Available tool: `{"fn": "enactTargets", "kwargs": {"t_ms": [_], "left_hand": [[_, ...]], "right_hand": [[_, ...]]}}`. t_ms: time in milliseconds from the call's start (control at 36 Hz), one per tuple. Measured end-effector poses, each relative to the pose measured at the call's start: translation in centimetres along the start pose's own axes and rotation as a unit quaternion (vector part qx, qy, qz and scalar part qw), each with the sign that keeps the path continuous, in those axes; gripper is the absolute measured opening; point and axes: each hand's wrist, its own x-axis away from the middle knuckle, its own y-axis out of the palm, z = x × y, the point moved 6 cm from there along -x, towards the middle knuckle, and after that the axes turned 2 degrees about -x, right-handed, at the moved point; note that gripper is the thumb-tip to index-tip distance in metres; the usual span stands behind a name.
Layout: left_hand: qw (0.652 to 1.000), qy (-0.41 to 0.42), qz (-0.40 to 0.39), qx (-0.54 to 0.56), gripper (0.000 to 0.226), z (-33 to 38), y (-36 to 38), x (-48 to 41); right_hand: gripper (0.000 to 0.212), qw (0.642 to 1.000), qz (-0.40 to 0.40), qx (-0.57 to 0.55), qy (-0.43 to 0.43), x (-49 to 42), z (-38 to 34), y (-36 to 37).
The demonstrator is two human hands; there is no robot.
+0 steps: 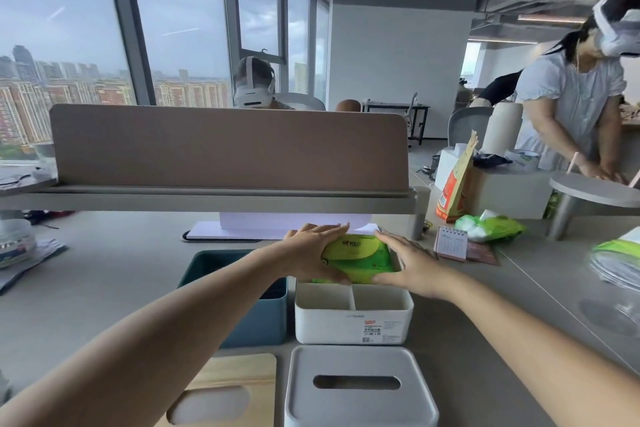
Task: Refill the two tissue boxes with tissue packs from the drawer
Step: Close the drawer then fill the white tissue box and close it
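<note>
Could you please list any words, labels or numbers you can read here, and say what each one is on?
None can be read.
Green tissue pack: logo blurred.
White box: red-topped sticker and grey print, too small.
Orange bag: print blurred.
Desk calendar: too small.

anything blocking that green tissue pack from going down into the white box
Nothing visible does. Both lids are off: the white lid and the wooden lid lie on the desk nearer the camera. The left hand and right hand press the green tissue pack into the open rear part of the white tissue box.
</note>
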Motion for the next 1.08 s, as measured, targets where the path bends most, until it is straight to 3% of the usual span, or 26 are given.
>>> {"fn": "enactTargets", "kwargs": {"t_ms": [83,222,472,694,917,1083], "left_hand": [[1.0,0.007,0.005,0.0,0.107,0.4,-0.6,0.8],[0.999,0.003,0.033,0.0,0.103,1.0,-2.0,2.3],[0.993,0.038,0.106,0.045,0.079,4.3,-2.7,8.7],[0.991,0.043,0.095,0.08,0.07,5.8,1.0,14.8],[0.997,0.032,0.012,0.073,0.064,4.5,7.1,16.9],[0.998,0.031,-0.011,0.048,0.062,4.3,8.0,16.3]], "right_hand": [[0.102,1.0,0.001,-0.021,-0.005,0.6,-0.6,-0.7],[0.087,0.999,0.012,-0.025,-0.031,2.1,-2.1,-1.8],[0.081,0.995,0.03,-0.007,-0.09,7.7,-5.3,-2.0],[0.069,0.995,0.014,-0.022,-0.099,12.4,-4.2,2.0],[0.049,0.997,-0.044,-0.008,-0.065,14.7,-2.2,6.6],[0.052,0.996,-0.054,0.054,-0.042,14.7,-2.2,7.1]]}}
